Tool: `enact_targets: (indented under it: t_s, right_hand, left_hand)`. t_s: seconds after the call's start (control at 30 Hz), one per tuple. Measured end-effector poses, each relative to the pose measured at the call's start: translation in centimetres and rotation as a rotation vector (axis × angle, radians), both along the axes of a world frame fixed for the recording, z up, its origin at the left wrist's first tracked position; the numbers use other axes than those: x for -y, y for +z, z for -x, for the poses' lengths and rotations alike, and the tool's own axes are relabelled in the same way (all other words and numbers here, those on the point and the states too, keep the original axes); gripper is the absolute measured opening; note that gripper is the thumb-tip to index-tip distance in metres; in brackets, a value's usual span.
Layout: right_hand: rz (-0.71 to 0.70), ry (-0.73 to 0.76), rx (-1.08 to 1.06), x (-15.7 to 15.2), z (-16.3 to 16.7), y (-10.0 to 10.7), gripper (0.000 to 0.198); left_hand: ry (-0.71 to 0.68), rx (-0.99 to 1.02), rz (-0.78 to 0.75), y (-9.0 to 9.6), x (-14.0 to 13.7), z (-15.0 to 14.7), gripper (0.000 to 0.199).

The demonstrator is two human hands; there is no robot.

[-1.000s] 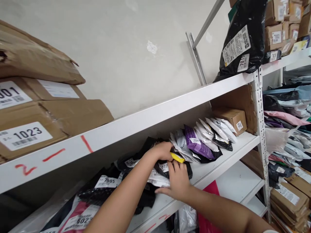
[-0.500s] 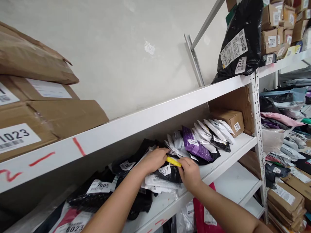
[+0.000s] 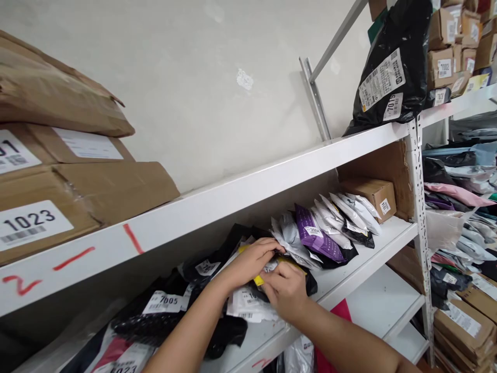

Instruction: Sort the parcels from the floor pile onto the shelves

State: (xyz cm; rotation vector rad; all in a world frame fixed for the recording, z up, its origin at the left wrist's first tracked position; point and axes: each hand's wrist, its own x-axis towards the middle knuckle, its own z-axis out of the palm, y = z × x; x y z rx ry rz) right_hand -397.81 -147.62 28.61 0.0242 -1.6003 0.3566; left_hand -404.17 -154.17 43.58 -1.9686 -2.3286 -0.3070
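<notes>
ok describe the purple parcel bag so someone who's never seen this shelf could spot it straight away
Find the white metal shelf with red marks on its edge; on the level below, a row of mailer bags leans toward the small cardboard box. The purple parcel bag stands in that row, just right of the two hands. It is the only purple one; its neighbours are white, grey or black.

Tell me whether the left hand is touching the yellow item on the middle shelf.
Touching. The head view shows the left hand lying over the yellow item, fingers pressed on the parcels around it, with no gap visible; the right hand grips it from below.

One head-worn view — close, tilted, looking forward and down into the shelf [image 3: 373, 243].
</notes>
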Motion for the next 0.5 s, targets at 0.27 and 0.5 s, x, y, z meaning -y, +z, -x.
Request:
enact_targets:
  t_s: [0.27,0.5]
  right_hand:
    - [-0.009,0.161,0.469,-1.1,-2.7,-2.1,0.111]
    - [0.216,0.244,0.598,-2.3,-2.7,0.7,0.094]
  left_hand:
    - [-0.063,0.128,-0.212,-1.3,-0.3,1.3,0.033]
    - [0.065,0.359,-0.319,-0.8,-1.7,2.1,0.031]
